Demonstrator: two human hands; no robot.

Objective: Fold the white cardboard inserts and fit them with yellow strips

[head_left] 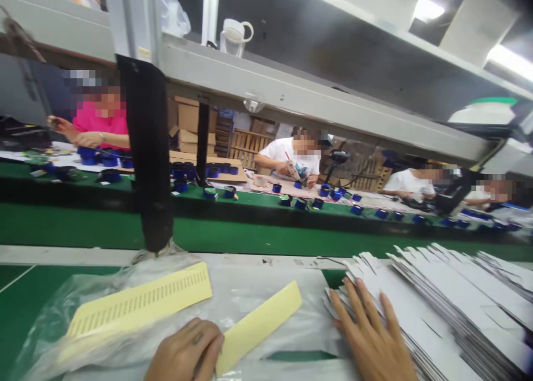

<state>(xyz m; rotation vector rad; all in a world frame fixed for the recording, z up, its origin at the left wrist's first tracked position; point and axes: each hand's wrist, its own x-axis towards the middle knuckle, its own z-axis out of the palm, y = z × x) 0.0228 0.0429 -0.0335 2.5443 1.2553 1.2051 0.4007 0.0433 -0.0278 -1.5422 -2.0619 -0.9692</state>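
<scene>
My left hand [185, 350], at the bottom centre, has its fingers curled and pinches the lower end of a plain yellow strip [260, 325]. That strip slants up to the right over clear plastic film [237, 284]. Left of it, a wider yellow sheet [141, 300] with rows of small print lies partly beneath the film. My right hand [370, 331] rests spread on the left edge of a stack of flat white cardboard pieces [453, 292], with nothing gripped in it.
Beyond the work surface runs a green conveyor [233, 231] with several blue and black round parts. A black-wrapped post [150, 159] stands at left, under a shelf beam [291, 98]. Several people sit across the line. A cup [233, 36] stands on the shelf.
</scene>
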